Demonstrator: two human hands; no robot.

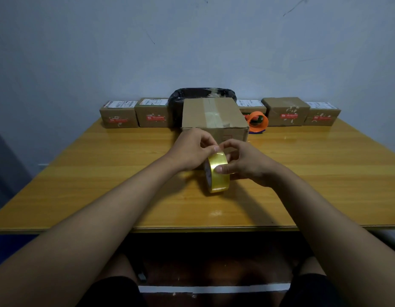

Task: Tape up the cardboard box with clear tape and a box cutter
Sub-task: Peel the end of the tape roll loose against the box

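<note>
A roll of yellowish clear tape (216,173) stands on its edge just above the wooden table (103,173), in front of a closed cardboard box (210,116) with old tape across its top. My right hand (245,161) grips the roll from the right, thumb on its outer face. My left hand (192,149) comes in from the left, its fingertips pinching at the top of the roll, where the tape's end seems to be. No box cutter is visible.
Several small brown parcels (119,115) line the far edge by the wall. A black-lined bin (202,95) stands behind the box. An orange tape dispenser (257,121) lies to the box's right.
</note>
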